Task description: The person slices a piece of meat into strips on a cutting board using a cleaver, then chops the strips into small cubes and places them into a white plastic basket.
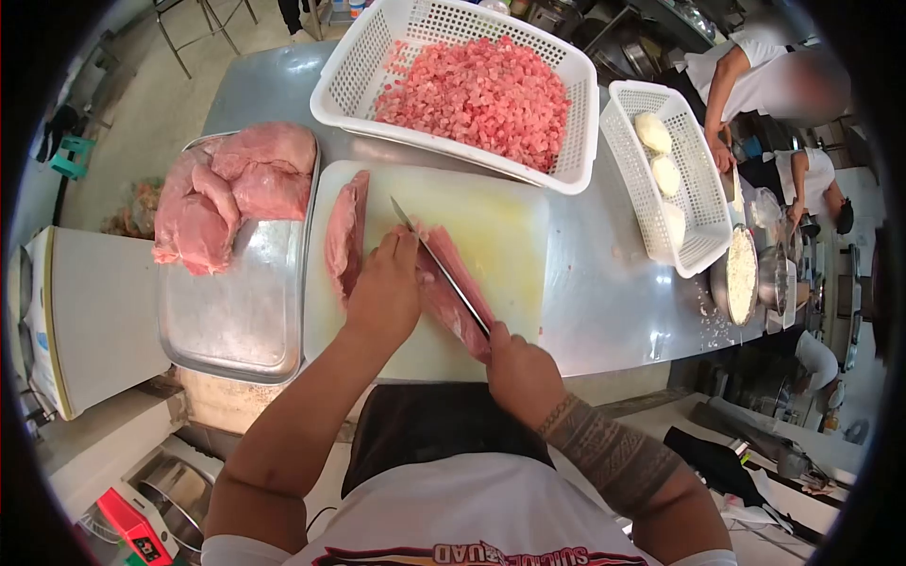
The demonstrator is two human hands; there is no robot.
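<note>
Meat (451, 309) lies under the knife (441, 267) clamped in your right fingers (501, 345), its edge held by your bunched left fingers (404, 253).

A metal table (604, 316) spreads across the middle of the room, and the light lies on its grey top in soft, whitish reflections — quite visible at the far left corner. On the left the floor (132, 75) is pale, and on it stand a thin-legged metal seat (173, 45) at the far side, a small green stool (71, 156) and, nearer, a white cabinet (118, 307) with a yellowish edge. The right side is crowded — its furnishings are too small for telling exactly.
</note>
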